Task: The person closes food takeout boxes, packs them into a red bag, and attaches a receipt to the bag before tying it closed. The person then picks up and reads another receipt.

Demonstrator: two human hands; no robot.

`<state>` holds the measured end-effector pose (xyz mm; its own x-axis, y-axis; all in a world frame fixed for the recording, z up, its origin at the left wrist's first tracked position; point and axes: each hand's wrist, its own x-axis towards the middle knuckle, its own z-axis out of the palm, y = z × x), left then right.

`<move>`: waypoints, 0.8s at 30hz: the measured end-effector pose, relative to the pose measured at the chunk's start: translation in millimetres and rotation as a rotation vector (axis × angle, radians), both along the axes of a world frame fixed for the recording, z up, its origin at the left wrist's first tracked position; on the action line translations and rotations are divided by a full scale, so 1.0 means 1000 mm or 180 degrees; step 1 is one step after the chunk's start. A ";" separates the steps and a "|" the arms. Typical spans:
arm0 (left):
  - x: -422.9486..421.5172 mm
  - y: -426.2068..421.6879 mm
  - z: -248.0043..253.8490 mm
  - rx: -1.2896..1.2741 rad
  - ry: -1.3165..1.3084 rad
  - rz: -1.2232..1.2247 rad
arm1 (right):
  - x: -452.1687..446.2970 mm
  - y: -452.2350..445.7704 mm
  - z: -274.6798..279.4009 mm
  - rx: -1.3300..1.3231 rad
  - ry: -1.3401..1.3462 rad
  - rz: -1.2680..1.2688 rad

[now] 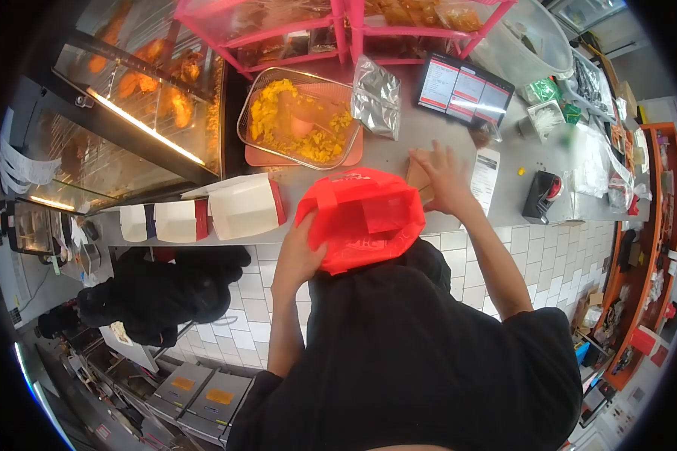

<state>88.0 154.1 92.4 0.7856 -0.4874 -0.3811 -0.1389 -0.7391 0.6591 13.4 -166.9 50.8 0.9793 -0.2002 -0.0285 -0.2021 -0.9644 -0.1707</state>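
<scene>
My left hand [302, 252] grips the near left side of a red plastic carrier bag [331, 218], its fingers closed on the rim. The bag's mouth faces up toward me, and a paler red flat patch shows inside. Just right of the bag, my right hand [450, 182] spans a small brown cardboard box [418, 180], thumb on the near side and fingers over the far side. Those fingers are slightly blurred, and part of the box is hidden behind the hand and the bag. A printed receipt [484, 180] lies beside my right hand.
White food cartons [244, 209] line the counter's front edge at left. Behind are a metal tray [242, 124] of yellow food, a foil pouch [377, 98] and a tablet [465, 90]. A black tape dispenser [540, 197] stands right. A heated glass display [150, 128] borders the left.
</scene>
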 end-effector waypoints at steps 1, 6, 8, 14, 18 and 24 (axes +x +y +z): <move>-0.001 -0.001 0.000 -0.0057 -0.0052 0.0024 | -0.001 -0.001 -0.021 -0.0277 -0.0008 0.0038; 0.005 0.003 -0.005 -0.0179 -0.0118 -0.0092 | -0.001 -0.020 -0.008 0.1573 -0.0272 -0.0617; 0.005 0.005 -0.012 -0.0172 -0.0236 -0.0067 | -0.011 -0.002 0.058 0.4024 -0.0732 -0.1098; 0.001 0.001 -0.005 -0.0765 -0.0397 0.0023 | 0.015 0.065 0.073 0.3758 -0.0158 0.1616; 0.004 0.008 0.004 -0.0910 0.0333 0.0216 | 0.030 0.129 -0.007 0.3311 -0.0582 0.1661; -0.012 0.020 -0.006 -0.0605 -0.0406 0.0459 | 0.015 0.161 0.017 0.0817 -0.0277 0.1329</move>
<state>75.9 174.2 86.7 0.8880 -0.4202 -0.1868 -0.1320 -0.6220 0.7718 28.3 -5.9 67.9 0.9754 0.2124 0.0598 0.2179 -0.8846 -0.4124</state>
